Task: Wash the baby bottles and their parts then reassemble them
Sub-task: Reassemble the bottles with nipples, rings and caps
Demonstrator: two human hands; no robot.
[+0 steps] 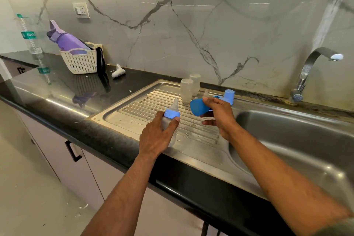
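Observation:
My left hand grips a clear baby bottle with a blue collar and a teat on top, held upright over the steel drainboard. A little to its right, my right hand holds a blue bottle cap tilted on its side above the drainboard. Two clear bottle bodies stand upside down at the back of the drainboard. Beside them stands another blue cap, with a loose teat and a blue ring partly hidden behind my right hand.
The sink basin lies to the right, with a curved tap behind it. On the black counter at the left stand a white basket holding a purple bottle, a clear water bottle and a small white object.

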